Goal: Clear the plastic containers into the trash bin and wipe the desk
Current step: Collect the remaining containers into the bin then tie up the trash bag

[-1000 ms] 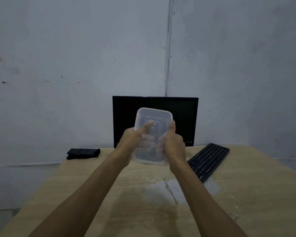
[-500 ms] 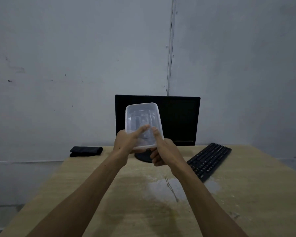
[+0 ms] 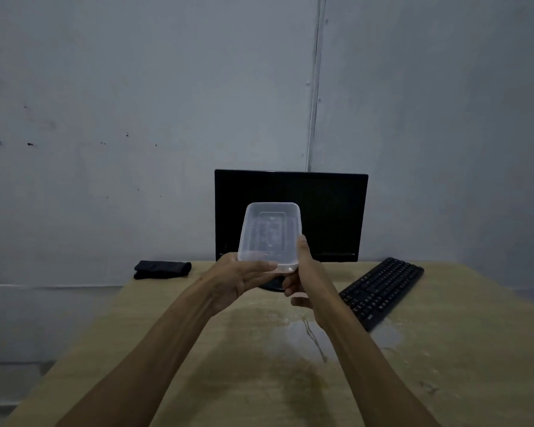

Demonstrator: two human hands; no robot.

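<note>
A person lifts a clear plastic container [image 3: 269,238] above the desk [image 3: 444,349], both hands close together at its near end. The left hand [image 3: 235,280] grips it from below, thumb laid across the lower edge; the right hand [image 3: 304,272] holds the right wall, thumb up along the side. Its open side faces the person, tilted up in front of the monitor [image 3: 327,211], likely to keep any dregs from dripping. No trash bin is in view. Below, a wet patch [image 3: 293,337] spreads over the wood just beside the keyboard [image 3: 383,288], which sits angled at the right. A dark folded cloth [image 3: 162,269] lies at the back left corner, well apart from the spill, presumably kept for the wiping not yet begun
</note>
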